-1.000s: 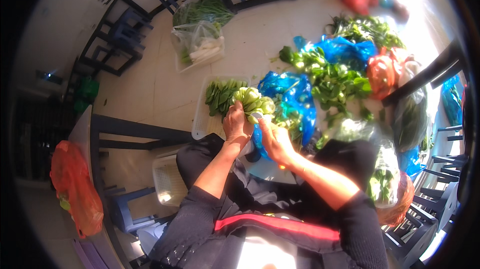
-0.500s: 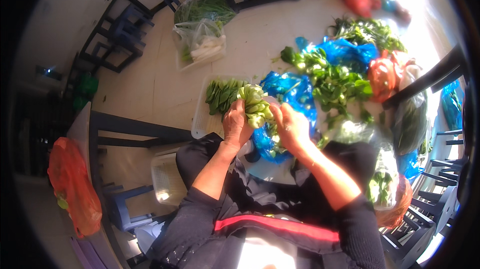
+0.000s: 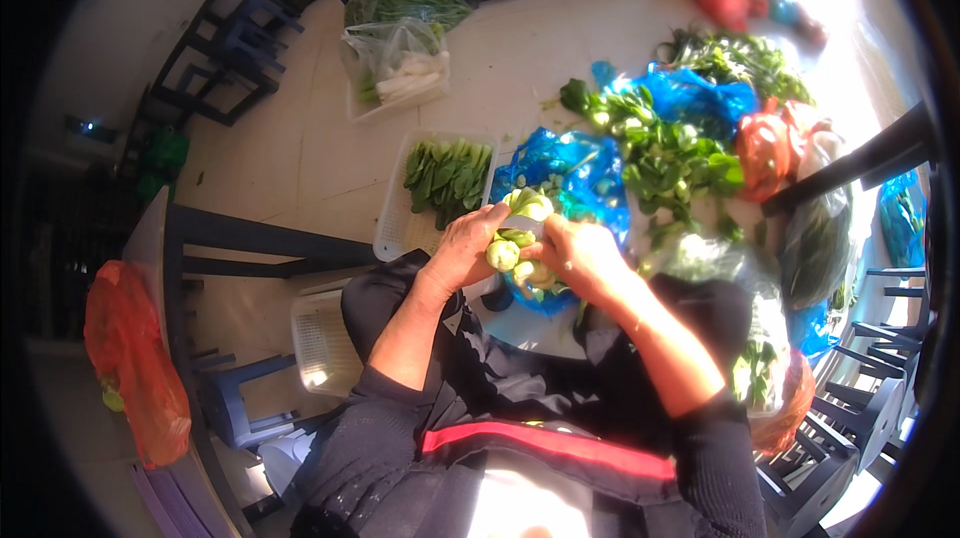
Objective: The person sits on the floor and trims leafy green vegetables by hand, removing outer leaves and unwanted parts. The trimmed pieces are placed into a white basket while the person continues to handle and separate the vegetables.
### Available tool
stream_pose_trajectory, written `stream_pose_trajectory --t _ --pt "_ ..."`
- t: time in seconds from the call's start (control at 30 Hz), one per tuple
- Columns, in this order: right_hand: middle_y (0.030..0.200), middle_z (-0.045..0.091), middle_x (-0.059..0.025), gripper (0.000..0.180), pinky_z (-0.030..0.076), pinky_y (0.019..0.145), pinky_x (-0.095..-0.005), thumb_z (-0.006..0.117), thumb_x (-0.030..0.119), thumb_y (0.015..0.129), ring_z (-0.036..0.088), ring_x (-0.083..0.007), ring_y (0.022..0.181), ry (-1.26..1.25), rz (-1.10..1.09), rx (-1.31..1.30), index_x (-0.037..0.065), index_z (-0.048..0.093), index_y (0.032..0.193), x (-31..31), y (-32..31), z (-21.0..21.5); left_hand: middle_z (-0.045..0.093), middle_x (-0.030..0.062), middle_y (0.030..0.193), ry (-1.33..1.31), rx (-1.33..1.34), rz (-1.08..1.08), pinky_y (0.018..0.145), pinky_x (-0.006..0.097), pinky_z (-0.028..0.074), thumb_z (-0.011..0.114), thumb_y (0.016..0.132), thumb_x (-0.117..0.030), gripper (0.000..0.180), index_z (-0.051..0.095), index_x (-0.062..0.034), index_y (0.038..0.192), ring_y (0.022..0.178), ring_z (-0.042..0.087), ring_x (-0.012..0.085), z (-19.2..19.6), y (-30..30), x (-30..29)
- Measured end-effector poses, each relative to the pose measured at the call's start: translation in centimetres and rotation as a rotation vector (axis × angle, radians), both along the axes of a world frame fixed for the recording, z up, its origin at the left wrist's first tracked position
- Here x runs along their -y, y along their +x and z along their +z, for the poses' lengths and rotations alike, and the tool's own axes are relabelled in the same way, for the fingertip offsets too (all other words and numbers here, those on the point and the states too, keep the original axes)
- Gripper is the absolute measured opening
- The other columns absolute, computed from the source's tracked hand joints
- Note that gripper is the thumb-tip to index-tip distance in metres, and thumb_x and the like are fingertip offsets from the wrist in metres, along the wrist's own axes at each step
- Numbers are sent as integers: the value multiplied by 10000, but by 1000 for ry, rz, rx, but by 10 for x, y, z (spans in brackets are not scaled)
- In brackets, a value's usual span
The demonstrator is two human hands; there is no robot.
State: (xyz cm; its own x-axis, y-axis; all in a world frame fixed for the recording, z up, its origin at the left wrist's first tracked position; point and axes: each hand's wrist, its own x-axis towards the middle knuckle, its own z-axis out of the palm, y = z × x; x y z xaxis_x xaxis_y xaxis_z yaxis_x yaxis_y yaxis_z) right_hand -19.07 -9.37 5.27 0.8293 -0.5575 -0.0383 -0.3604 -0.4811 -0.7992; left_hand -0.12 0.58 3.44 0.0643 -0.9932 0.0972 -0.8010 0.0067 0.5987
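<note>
Above my lap, my left hand (image 3: 467, 247) is closed around a bunch of bok choy (image 3: 505, 255), whose pale stem ends face up. My right hand (image 3: 583, 259) comes in from the other side, its fingers wrapped round a knife (image 3: 522, 224). Only the knife's flat pale blade shows, lying across the stems between both hands; its handle is hidden in my fist. Just beyond my left hand, a white plastic basket (image 3: 388, 216) holds a layer of leafy bok choy (image 3: 446, 178). An opened blue plastic bag (image 3: 590, 173) with trimmings lies beyond my right hand.
Loose greens (image 3: 690, 163) spread across the floor at right, beside an orange bag (image 3: 765, 153). A clear bag with white radishes (image 3: 415, 78) sits far ahead. A dark table leg (image 3: 270, 243) stands left; an overturned-looking white basket (image 3: 325, 338) is by my left knee.
My hands have lowered slightly and drawn closer together. The bok choy has turned and tipped, and the blade now lies across its stems.
</note>
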Motion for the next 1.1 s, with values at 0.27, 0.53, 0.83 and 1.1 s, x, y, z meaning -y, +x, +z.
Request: stream_pose_trajectory --t 0.27,0.53,0.83,1.1 --pt "805 667 -216 369 511 676 -462 660 373 900 657 -403 755 -3 -56 16 15 597 966 -2 1 -3 643 90 990 24 -63 56 764 380 534 775 755 -135 384 578 -114 1084 897 662 317 -9 -3 1" --pt "803 657 -221 389 509 666 -449 660 395 901 657 -393 744 89 -60 14 12 601 937 -4 2 -5 649 91 990 66 -47 39 789 390 528 762 763 -164 370 576 -123 1081 914 661 325 -23 3 1" --pt "793 691 -164 478 506 710 -445 528 464 973 671 -311 760 243 -103 14 11 681 983 -14 5 -32 686 148 1059 503 -9 237 845 423 516 801 698 -366 562 583 -118 1152 1011 651 359 -15 -8 12" --pt "512 297 50 505 210 378 -268 518 541 935 251 -91 397 1502 -358 -55 143 455 631 -1 10 -26 681 201 1010 430 46 385 819 428 516 736 701 -195 512 552 -71 1163 995 651 372 -19 -3 14"
